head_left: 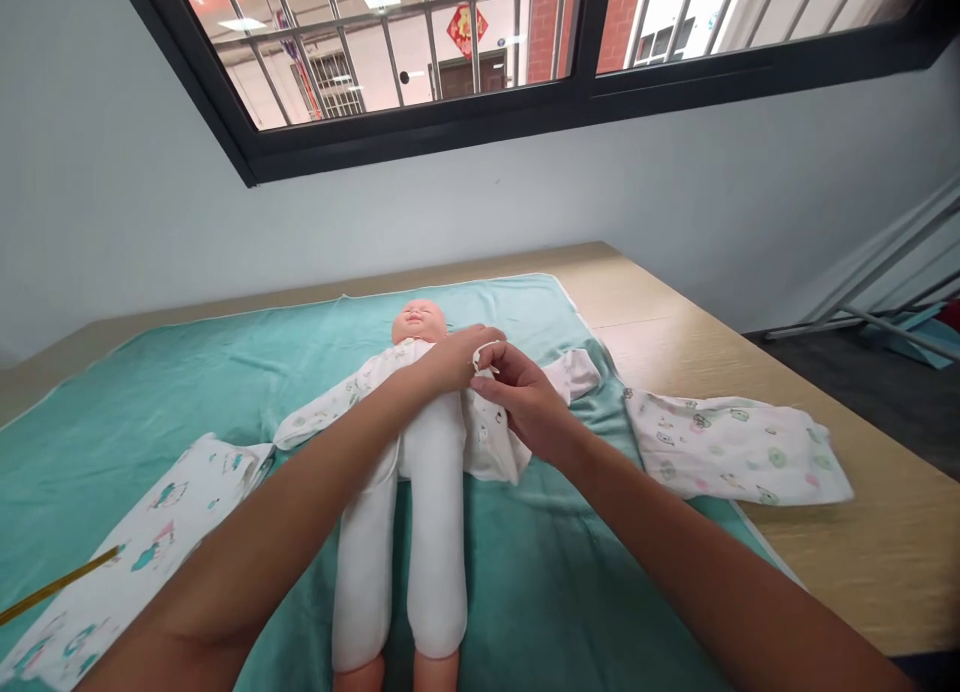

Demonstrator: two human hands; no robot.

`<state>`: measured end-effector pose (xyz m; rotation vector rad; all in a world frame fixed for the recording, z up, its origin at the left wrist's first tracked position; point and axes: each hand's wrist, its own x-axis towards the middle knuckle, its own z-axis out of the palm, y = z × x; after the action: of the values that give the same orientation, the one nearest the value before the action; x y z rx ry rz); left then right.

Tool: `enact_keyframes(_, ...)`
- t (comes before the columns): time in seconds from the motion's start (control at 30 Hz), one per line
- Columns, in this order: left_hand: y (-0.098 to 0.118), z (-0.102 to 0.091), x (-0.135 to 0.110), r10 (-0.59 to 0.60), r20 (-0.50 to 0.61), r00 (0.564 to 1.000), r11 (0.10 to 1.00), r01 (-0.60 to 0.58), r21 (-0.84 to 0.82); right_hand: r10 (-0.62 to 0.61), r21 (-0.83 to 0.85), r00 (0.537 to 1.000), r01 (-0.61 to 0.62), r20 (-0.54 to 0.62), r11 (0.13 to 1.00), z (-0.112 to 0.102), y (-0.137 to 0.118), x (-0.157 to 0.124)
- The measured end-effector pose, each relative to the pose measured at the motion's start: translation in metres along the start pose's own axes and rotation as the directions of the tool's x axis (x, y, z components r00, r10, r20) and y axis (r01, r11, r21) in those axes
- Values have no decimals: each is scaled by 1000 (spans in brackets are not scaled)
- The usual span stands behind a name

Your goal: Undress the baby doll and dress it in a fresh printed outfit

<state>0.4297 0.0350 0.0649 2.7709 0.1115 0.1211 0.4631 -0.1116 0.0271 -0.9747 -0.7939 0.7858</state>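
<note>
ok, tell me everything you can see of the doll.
The doll lies face-up on a teal blanket, head away from the camera, legs straight and slightly apart. Head and ankles are pinkish, like smooth plastic; torso and legs look like white fabric. The picture's bottom edge cuts off its feet. It wears a white patterned shirt, front open, one flap spread sideways. The left grip partly hides its upper body; the right grip pinches white fabric there.

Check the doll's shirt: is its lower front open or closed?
Open: one shirt flap lies spread beside the doll's white torso, which shows uncovered. The left arm hides part higher up.
</note>
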Motion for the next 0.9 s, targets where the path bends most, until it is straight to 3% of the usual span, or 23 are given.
enact_keyframes(0.1, -16, -11, 6, 129, 88, 988, 991, -132, 23, -35, -139, 999, 38, 25, 990, 4, 6, -3)
enact_keyframes(0.23, -35, -14, 16, -70, -14, 997, 962, 71, 265, 5, -274, 996, 21, 94, 962, 15, 22, -10)
enact_keyframes(0.3, -40, -16, 16, -85, -90, 992, 926, 112, 361, -39, -388, 999, 43, 18, 921, 18, 30, -13)
enact_keyframes(0.4, -48, -24, 10, 8, -134, 991, 890, 54, 452, -80, -595, 992, 7, -96, 803, 19, 32, -15)
enact_keyframes(0.53, -60, -36, -3, -13, -178, 984, 924, 80, 373, 81, -760, 991, -134, -108, 635, 15, 22, -16)
enact_keyframes(0.63, -66, -38, -12, -110, -224, 968, 972, 152, 182, 135, -840, 989, -123, -60, 528, 12, 18, -13)
enact_keyframes(0.7, -68, -37, -16, -168, -243, 955, 980, 188, 61, 121, -820, 992, -91, -27, 565, 11, 19, -11)
enact_keyframes(0.77, -69, -34, -20, -203, -242, 949, 979, 204, -24, 85, -734, 996, -75, -24, 675, 12, 18, -10)
enact_keyframes(0.9, -66, -29, -25, -232, -251, 940, 973, 226, -51, 52, -597, 995, 7, 82, 802, 24, 5, -17)
